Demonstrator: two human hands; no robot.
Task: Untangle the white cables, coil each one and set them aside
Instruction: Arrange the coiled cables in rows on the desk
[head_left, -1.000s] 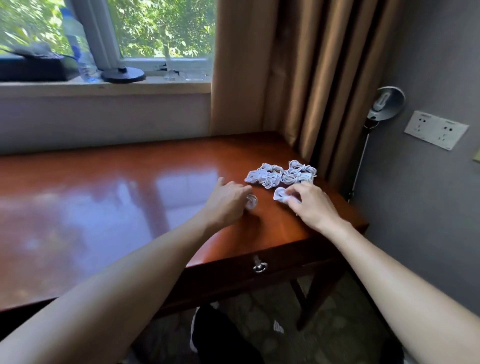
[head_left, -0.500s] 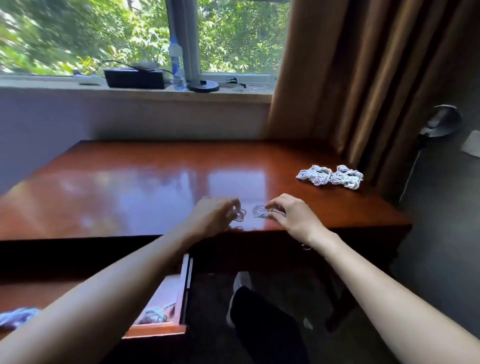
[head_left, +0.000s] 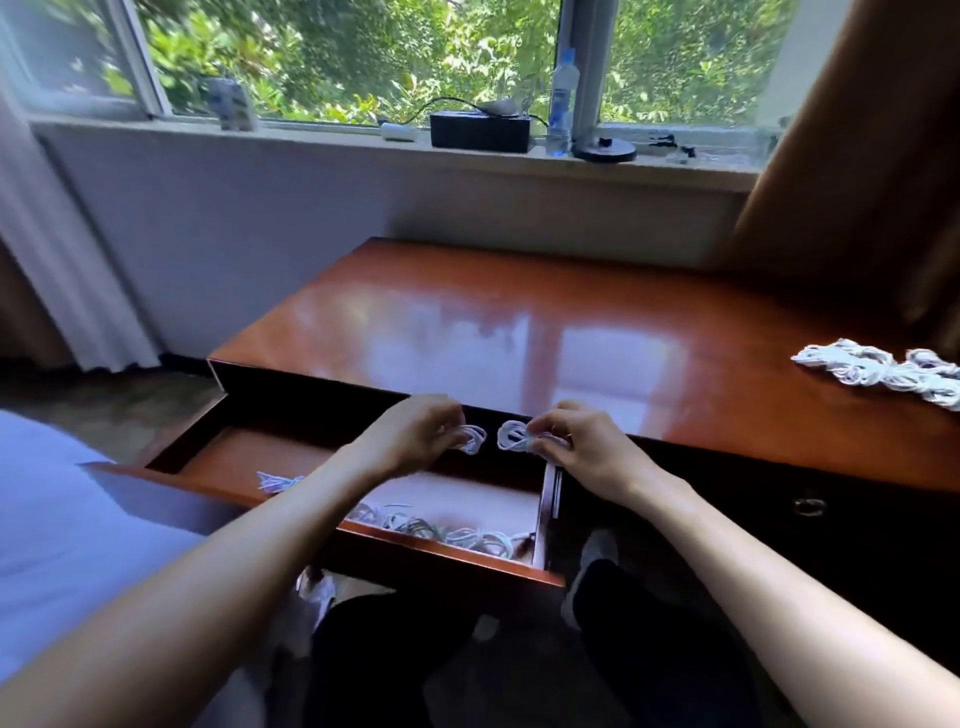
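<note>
Cables (head_left: 447, 532), white and tangled, lie loose along the front wall of the open drawer (head_left: 234, 457), which is pulled out from the left half of the tabletop (head_left: 571, 312). A smaller white bunch (head_left: 278, 480) lies apart from them nearer the drawer's left side, partly behind the left forearm. Left of the drawer a pale sheet (head_left: 52, 519) fills the corner, and a white curtain (head_left: 62, 260) hangs above it.

The left grip (head_left: 415, 436) hovers over the back of the drawer, at the tabletop's front edge. Its fingers are curled and pinch the left coil (head_left: 471, 439), a small white loop of cable that sticks out to the right of the fingertips. Blur hides just how the fingers lie on it. Just beside it, across a narrow gap, is the right coil (head_left: 510, 435), pinched between the thumb and curled fingers of the right grip (head_left: 582, 452). The two coils do not touch.

On the windowsill behind stand a black box (head_left: 480, 130), a clear bottle (head_left: 563, 104) and a round black base (head_left: 605, 150). Below the right grip a foot in a grey sock (head_left: 597, 551) rests on the floor.

Farther right, a ring pull (head_left: 809, 506) hangs on the closed drawer front. A pile (head_left: 878, 369) of coiled white cables lies near the tabletop's right end, well apart from both grips. A brown curtain (head_left: 857, 156) hangs behind it.
</note>
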